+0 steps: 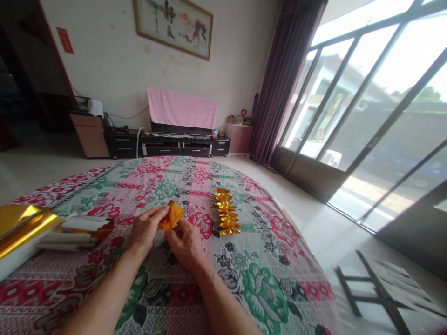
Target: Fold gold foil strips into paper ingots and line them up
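Observation:
Between both hands, above the table, is a small piece of shiny gold foil paper (172, 217), partly hidden by the fingers. My left hand (148, 226) pinches its left side with thumb and fingers. My right hand (186, 243) grips the lower right edge, its fingers curled together. Right of the hands, a column of several folded gold paper pieces (228, 217), pointed at both ends, lies on the patterned cloth. At the far left are gold foil sheets (30, 228), beside a pile of white and gold paper (82, 228).
A floral tablecloth (263, 291) covers the round table. Beyond it stand a low black TV cabinet (164, 149) and a television under a pink cloth (181, 108). A folding stool or chair (387, 288) is on the floor at right, near large windows (363, 102).

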Tool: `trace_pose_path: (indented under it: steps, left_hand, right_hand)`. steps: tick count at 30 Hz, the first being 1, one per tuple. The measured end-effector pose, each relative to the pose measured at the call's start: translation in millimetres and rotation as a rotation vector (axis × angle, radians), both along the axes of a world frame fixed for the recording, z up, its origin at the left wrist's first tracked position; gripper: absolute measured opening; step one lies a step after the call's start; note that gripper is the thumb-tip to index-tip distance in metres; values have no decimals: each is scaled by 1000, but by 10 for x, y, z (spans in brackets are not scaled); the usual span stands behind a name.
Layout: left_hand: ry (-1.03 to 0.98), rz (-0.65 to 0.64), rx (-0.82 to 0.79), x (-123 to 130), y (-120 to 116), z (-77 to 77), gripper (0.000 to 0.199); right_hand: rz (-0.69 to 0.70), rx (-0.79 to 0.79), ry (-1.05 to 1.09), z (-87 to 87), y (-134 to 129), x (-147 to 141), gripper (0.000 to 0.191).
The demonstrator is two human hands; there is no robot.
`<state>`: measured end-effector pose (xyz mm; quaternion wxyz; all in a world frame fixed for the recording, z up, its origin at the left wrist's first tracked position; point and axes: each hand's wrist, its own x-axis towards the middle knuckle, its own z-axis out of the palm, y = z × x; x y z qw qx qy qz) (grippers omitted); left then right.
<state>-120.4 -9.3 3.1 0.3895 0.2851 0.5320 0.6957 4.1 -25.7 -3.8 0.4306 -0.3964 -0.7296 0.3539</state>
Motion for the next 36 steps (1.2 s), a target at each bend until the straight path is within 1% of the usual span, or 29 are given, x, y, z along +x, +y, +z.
trace_pose_path:
  steps: [4, 9, 13, 18, 23, 27, 32, 36]
  left_hand:
    - [-22, 28, 3, 38, 1, 35, 32]
    - [55, 52, -14, 74, -18, 63, 30]
    - [92, 50, -31, 92, -40, 92, 32]
    - [95, 58, -41, 116, -56, 132, 29]
    - [100, 58, -37, 108, -44, 103, 29]
    - [150, 36, -18, 94, -30, 67, 30]
    - [141, 44, -21, 103, -27, 64, 30]
    - [173, 60, -14, 112, -40, 77, 31]
  right_hand:
    - [-1, -10, -15, 14, 5, 10, 12]
    - [14, -28, -7, 27, -1, 9, 7]
    - [29, -32, 13, 21, -7, 6, 10]
    - [-3, -42, -39, 27, -8, 13, 11]
    - [-7, -67, -54, 63, -12, 10, 9]
    - [-22, -81, -41, 80, -17, 7, 6]
    - [21, -90, 16, 97, -31, 14, 7]
    - [29, -95, 14, 88, -29, 13, 8]
